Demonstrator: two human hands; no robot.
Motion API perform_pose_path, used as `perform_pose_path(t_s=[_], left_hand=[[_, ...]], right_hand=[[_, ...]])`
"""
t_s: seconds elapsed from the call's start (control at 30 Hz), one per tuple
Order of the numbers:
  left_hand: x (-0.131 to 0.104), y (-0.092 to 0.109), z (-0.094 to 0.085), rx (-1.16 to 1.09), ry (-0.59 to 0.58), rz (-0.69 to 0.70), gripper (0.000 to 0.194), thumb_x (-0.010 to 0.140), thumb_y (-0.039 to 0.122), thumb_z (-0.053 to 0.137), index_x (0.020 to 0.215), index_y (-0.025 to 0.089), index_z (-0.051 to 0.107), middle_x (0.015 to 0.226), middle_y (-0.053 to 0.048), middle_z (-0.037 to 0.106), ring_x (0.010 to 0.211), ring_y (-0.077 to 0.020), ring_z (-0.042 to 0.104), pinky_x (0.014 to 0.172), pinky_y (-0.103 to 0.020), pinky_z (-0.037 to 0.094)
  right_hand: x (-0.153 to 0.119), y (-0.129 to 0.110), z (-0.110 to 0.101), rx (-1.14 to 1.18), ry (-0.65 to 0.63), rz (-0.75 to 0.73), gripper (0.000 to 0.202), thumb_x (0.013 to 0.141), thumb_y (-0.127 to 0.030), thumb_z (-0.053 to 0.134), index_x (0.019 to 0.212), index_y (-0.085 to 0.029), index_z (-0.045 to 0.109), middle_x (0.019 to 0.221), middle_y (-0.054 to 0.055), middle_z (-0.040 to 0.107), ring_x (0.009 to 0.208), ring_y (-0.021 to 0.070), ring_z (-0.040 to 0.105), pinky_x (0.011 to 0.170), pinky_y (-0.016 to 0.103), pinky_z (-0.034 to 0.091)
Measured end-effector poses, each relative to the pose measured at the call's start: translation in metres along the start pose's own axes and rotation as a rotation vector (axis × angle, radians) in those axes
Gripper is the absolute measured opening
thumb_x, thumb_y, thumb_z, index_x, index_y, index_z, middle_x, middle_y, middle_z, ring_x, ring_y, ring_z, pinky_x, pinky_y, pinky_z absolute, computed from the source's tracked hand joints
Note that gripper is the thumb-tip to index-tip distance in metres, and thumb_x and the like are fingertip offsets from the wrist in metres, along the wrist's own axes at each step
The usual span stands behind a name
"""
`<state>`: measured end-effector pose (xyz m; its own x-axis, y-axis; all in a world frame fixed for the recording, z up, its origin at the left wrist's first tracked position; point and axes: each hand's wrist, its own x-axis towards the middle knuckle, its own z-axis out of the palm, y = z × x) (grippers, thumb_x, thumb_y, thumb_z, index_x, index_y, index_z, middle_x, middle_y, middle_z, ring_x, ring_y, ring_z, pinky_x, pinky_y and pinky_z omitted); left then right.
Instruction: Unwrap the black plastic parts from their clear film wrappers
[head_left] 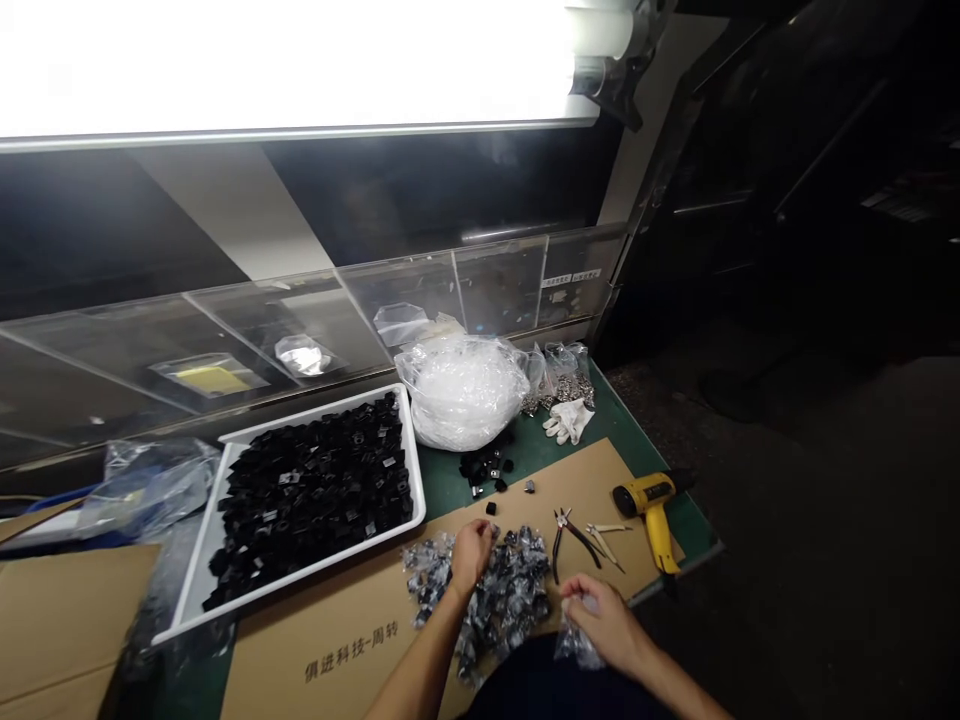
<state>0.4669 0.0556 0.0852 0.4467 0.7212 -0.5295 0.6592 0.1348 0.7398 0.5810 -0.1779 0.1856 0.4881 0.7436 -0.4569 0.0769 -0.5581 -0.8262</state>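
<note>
My left hand point(472, 553) is over a pile of small black parts in clear plastic wrap point(512, 590), its thumb and fingers pinched on a small item too tiny to make out. To the right, my right hand point(604, 622) is closed on clear plastic bags point(577, 645) near my body. A loose black part point(491, 508) and a small grey part point(529, 487) lie on the cardboard point(360, 620) beyond my left hand.
On the left stands a white tray point(418, 490) of black parts. Behind are a big clear bag point(469, 395), bags of metal pieces point(566, 375) and a white glove point(568, 421). Pliers point(581, 538), tweezers point(606, 545) and a yellow heat gun point(657, 520) lie right.
</note>
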Motion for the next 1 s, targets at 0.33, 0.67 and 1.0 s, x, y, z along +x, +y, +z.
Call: perform_pose_path(t_s=[0.33, 0.67, 1.0], left_hand=[[-0.112, 0.010, 0.020, -0.442, -0.152, 0.031, 0.051, 0.075, 0.064, 0.057, 0.081, 0.014, 0.065, 0.047, 0.005, 0.048, 0.042, -0.0095, 0.039, 0.045, -0.022, 0.028], [-0.135, -0.006, 0.035, -0.610, 0.228, -0.083, 0.047, 0.075, 0.066, 0.055, 0.075, 0.019, 0.057, 0.042, 0.006, 0.044, 0.038, -0.0099, 0.037, 0.042, -0.022, 0.026], [-0.132, 0.009, 0.038, -1.115, -0.015, -0.316, 0.030, 0.072, 0.034, 0.061, 0.097, 0.019, 0.059, 0.067, 0.002, 0.060, 0.051, -0.0111, 0.054, 0.047, -0.021, 0.036]], right_hand=[[0.028, -0.027, 0.027, -0.116, -0.065, -0.216, 0.039, 0.077, -0.030, 0.060, 0.116, -0.023, 0.064, 0.107, 0.005, 0.071, 0.100, 0.0213, 0.064, 0.091, 0.030, 0.046], [0.029, -0.018, 0.029, -0.135, -0.117, -0.161, 0.024, 0.080, -0.035, 0.055, 0.084, -0.017, 0.070, 0.080, 0.005, 0.073, 0.076, 0.0215, 0.064, 0.072, 0.028, 0.046], [0.023, -0.028, 0.026, -0.173, -0.092, -0.197, 0.022, 0.083, -0.032, 0.048, 0.079, -0.019, 0.066, 0.072, 0.001, 0.069, 0.068, 0.0174, 0.061, 0.063, 0.024, 0.041]])
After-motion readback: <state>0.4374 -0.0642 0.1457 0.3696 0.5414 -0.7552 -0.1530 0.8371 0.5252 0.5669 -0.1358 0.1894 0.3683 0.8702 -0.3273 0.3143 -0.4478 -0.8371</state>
